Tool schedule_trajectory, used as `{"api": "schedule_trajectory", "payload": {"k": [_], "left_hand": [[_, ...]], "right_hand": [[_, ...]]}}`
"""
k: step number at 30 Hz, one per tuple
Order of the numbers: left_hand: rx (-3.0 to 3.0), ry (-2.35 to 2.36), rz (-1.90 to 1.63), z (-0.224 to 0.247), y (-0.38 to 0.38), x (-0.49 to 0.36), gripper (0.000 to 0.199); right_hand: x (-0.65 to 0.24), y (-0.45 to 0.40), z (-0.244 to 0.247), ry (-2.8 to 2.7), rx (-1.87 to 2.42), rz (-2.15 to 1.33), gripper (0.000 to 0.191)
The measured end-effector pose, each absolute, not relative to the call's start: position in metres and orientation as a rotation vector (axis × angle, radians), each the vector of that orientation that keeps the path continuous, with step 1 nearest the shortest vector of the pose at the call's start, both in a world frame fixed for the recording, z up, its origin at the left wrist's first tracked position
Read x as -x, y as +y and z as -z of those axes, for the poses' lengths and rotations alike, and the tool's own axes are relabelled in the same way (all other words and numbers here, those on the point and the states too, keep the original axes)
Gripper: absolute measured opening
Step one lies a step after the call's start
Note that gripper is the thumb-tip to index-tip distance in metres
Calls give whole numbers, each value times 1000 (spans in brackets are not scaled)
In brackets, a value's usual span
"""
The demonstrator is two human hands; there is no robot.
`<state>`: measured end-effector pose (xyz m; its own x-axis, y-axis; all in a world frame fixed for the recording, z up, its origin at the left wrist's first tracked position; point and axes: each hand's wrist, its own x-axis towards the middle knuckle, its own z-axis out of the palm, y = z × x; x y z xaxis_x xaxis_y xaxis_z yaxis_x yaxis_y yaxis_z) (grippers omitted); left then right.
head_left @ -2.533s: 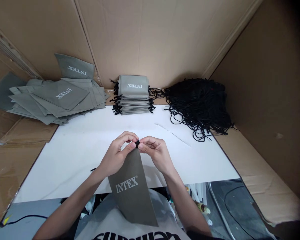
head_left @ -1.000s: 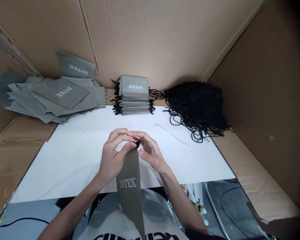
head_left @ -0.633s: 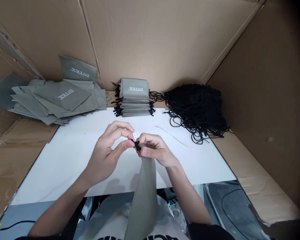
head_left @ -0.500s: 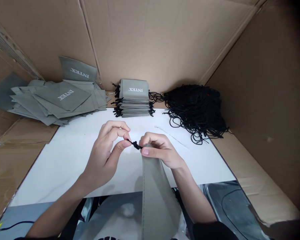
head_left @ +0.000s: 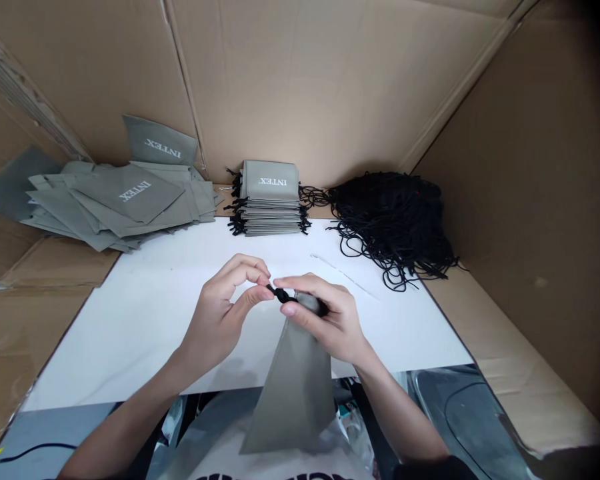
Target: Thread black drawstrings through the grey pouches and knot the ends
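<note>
A grey drawstring pouch [head_left: 300,380] hangs from my right hand [head_left: 327,313], its gathered top between the thumb and fingers. From that top a black cord [head_left: 283,295] with a knot sticks out to the left. My left hand [head_left: 230,300] pinches the cord's end between thumb and fingertips, just left of the knot. Both hands are above the white board, and the pouch's lower part hangs past the board's near edge. My right fingers partly hide the pouch top and another dark bit of cord beside them.
Loose grey pouches [head_left: 130,200] are heaped at the back left. A neat stack of corded pouches [head_left: 273,200] stands at the back middle, and a pile of black cords [head_left: 390,220] at the back right. A thin needle-like tool [head_left: 345,275] lies on the white board [head_left: 105,333]. Cardboard walls [head_left: 300,80] surround it.
My right hand has shifted its hold on the pouch top, its fingers now stretched toward the knot. The knot and left hand moved slightly right, and the pouch swung left and turned.
</note>
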<state>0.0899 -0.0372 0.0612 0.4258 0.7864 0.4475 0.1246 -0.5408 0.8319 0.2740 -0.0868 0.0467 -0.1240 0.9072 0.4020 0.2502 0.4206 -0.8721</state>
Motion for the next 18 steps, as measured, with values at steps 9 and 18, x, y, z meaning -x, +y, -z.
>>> {"api": "schedule_trajectory", "payload": {"k": [9,18], "left_hand": [[-2063,814,-1171,-62,-43,-95,12],[-2050,750,-1187,-66,-39,-97,13]], "right_hand": [[-274,-90,-39,-1531,1083,-820,19],[-275,-89,-40,-1568,1055,-732,18]]}}
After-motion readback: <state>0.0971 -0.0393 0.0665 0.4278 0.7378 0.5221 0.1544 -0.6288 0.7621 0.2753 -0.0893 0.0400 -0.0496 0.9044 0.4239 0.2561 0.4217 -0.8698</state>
